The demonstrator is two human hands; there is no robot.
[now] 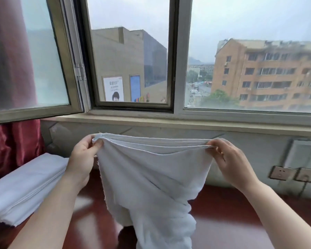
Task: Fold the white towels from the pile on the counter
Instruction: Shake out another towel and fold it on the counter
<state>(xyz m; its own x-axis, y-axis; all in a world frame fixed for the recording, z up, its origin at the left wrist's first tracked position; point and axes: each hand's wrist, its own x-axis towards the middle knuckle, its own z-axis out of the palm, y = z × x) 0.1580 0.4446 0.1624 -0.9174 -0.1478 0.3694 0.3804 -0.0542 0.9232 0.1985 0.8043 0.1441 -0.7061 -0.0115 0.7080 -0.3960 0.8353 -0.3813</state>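
holding white towel [147,178] up in the air above the worktop [223,221], in front of the window. top edge stretching roughly level between both hands, several layered edges showing along it, so looking doubled over. cloth sagging in the middle and hanging down in loose folds, lower end running out past the bottom of the frame.

pinching the top left corner with left hand [83,157], thumb and fingers closed on the bunched edge. pinching the top right corner with right hand [228,159], fingertips clamped on the layered edge. hands spread well apart, forearms reaching in from the bottom corners.

lying on the worktop to the left: stack of folded white towels [22,191], edges lined up, partly hidden behind the left forearm. glossy dark red worktop surface reflecting light.

hanging at far left: red curtain [11,150]. sitting on the wall under the sill at right: two wall sockets [291,174], a cable dropping from one. swinging inward at upper left: open window sash [34,69]. showing outside through the glass: buildings and grey sky.
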